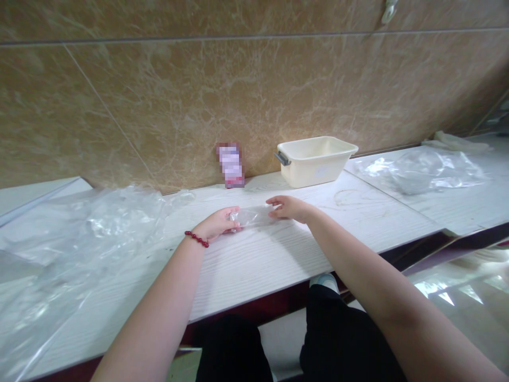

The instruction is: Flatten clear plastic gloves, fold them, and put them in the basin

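Note:
A small clear plastic bag stretches between my two hands, just above the white wood-grain table. My left hand, below a red bead bracelet, is closed round the bag's crumpled left end, thumb and fingers pinching it. At the other end my right hand has its fingers curved with a gap between thumb and forefinger. Its fingertips are at the bag's right end; whether they grip the film I cannot tell.
A cream plastic tub with a grey handle stands by the marbled wall. A phone-like object, blurred out, leans on the wall. Large clear plastic sheeting covers the left side; more clear bags lie at right beside a pale glove-like cloth.

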The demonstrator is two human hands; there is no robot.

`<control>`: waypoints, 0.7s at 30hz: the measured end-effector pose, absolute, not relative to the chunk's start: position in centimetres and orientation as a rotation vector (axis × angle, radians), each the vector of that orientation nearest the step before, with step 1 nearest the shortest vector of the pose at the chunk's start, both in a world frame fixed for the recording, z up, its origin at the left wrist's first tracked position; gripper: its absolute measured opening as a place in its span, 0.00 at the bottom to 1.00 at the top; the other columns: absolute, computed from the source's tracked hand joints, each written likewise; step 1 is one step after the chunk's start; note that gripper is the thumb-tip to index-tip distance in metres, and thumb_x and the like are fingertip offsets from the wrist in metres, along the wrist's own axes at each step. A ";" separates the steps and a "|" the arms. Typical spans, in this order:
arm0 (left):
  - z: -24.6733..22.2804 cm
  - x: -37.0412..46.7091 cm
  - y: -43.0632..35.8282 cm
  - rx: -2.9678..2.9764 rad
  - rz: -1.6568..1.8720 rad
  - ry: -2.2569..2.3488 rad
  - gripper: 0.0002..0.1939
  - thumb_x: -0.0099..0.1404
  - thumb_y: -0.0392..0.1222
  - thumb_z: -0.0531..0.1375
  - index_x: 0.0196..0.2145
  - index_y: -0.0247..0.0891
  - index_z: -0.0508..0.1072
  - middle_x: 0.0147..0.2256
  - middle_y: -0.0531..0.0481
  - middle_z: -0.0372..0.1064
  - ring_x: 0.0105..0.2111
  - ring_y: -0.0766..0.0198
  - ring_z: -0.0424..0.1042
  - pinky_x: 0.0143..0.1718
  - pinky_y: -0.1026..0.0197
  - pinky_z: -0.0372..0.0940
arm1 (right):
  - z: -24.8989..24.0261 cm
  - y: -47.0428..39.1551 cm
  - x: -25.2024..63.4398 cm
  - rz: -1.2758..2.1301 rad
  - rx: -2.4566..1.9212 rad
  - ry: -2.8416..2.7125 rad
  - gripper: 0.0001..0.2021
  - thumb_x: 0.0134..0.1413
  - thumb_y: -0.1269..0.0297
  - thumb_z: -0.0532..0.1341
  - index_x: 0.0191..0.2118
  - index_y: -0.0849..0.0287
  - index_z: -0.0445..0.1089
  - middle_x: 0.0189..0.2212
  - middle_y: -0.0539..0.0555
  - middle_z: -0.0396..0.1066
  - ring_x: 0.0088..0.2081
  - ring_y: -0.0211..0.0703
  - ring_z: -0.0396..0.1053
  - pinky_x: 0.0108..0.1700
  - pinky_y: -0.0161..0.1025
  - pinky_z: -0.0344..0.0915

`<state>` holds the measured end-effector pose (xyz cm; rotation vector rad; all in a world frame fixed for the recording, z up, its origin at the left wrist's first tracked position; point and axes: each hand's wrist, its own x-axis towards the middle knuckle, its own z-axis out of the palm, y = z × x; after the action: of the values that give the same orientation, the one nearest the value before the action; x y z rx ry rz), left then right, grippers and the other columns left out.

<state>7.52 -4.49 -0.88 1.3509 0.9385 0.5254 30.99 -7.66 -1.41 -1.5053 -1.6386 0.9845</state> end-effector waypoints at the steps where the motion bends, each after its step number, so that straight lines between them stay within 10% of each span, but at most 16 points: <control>1: -1.0 7.7 -4.6 1.365 0.540 0.959 0.32 0.45 0.27 0.61 0.49 0.32 0.58 0.31 0.46 0.68 0.26 0.68 0.68 0.26 0.67 0.63 | -1.3 -7.7 30.8 0.789 -1.528 -1.655 0.18 0.39 0.65 0.61 0.41 0.60 0.65 0.38 0.56 0.66 0.35 0.39 0.65 0.39 0.38 0.61; 5: -1.2 8.5 -5.0 1.382 0.585 1.003 0.31 0.42 0.25 0.61 0.47 0.32 0.61 0.32 0.46 0.68 0.23 0.69 0.67 0.24 0.67 0.63 | -0.9 -8.1 28.5 0.260 -1.471 -1.775 0.11 0.49 0.67 0.51 0.39 0.61 0.65 0.39 0.56 0.66 0.42 0.40 0.62 0.45 0.40 0.57; 21: -1.4 9.2 -5.6 1.562 0.485 0.926 0.29 0.42 0.24 0.56 0.45 0.35 0.64 0.29 0.49 0.68 0.24 0.70 0.64 0.22 0.70 0.58 | -3.6 -9.3 23.6 0.012 -1.556 -2.393 0.22 0.55 0.62 0.43 0.54 0.69 0.52 0.54 0.63 0.50 0.55 0.50 0.46 0.53 0.49 0.46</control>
<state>9.22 -5.63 -1.36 1.5621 0.9260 0.4852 23.57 -9.35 -3.60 -1.5559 -2.3934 0.0124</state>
